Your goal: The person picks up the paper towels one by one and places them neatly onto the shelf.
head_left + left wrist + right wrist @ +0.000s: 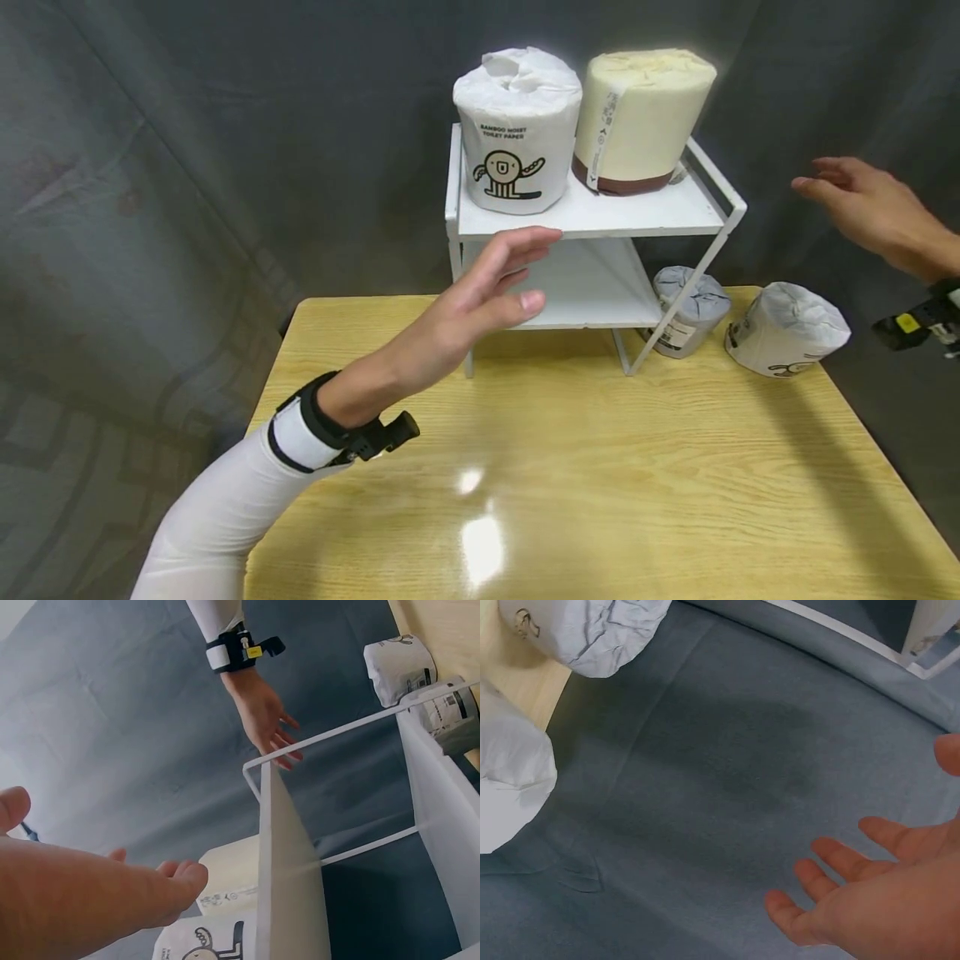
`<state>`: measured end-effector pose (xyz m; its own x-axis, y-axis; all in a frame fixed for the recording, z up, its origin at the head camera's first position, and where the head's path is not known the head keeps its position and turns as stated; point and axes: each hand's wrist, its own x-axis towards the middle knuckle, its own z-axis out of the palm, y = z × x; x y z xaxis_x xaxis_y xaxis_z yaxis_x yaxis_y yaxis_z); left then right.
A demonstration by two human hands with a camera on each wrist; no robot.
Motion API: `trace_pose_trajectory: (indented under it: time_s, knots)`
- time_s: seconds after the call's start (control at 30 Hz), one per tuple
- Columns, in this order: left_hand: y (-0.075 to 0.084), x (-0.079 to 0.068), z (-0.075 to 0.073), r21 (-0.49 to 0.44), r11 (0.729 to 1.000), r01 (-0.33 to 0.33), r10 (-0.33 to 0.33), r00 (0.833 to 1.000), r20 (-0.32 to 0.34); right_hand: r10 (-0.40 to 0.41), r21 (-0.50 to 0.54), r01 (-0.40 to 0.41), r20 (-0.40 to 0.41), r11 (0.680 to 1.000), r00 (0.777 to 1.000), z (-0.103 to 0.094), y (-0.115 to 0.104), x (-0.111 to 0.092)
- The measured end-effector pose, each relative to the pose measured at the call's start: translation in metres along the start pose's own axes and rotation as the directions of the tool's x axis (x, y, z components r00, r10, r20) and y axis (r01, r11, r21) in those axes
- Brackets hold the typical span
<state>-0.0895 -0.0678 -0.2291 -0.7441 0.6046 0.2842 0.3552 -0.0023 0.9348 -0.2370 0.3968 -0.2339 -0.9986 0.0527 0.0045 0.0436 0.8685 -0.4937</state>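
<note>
My left hand [480, 304] hovers in front of the shelf's top edge, fingers extended and holding nothing. Out to the right of the shelf, my right hand [873, 208] is in the air with relaxed fingers, also without anything in it. A white paper-wrapped toilet roll [517, 137], printed with a cartoon figure, stands on the top tier of the white shelf [600, 218]. Beside it on the right is a cream-wrapped roll [648, 117] with a brown lower band. In the right wrist view, the fingers [840, 859] of the right hand are spread loosely before the dark cloth.
Two more wrapped toilet rolls are on the wooden table [555, 450]: one [693, 312] behind the shelf's right leg, another [787, 329] near the right edge. The shelf has a lower tier [592, 283]. Dark grey curtain [300, 142] hangs behind.
</note>
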Motion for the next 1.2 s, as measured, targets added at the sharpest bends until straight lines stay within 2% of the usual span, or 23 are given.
trace_pose_trajectory:
  time_s: [0.23,0.33,0.7,1.0,1.2]
  knots:
    - [-0.009,0.000,0.006,0.008,0.999,-0.054,0.054,0.998,0.022,0.000,-0.069,0.001,0.014,0.998,1.000,0.006,0.011,0.000]
    - [-0.013,0.000,0.010,0.008,0.998,-0.055,0.055,0.998,0.044,0.008,-0.086,-0.005,0.033,0.996,0.999,0.009,0.016,0.000]
    - [-0.027,0.000,0.019,-0.039,0.999,-0.011,0.013,0.998,0.059,0.002,-0.112,0.004,0.055,0.994,0.999,0.021,0.028,0.002]
    - [-0.036,0.001,0.025,-0.059,0.998,0.018,-0.014,0.997,0.074,0.010,-0.135,0.000,0.079,0.991,0.997,0.033,0.051,0.002]
    - [-0.042,-0.001,0.026,-0.074,0.995,0.071,-0.065,0.994,0.085,0.009,-0.160,0.003,0.077,0.987,0.997,0.040,0.066,0.005]
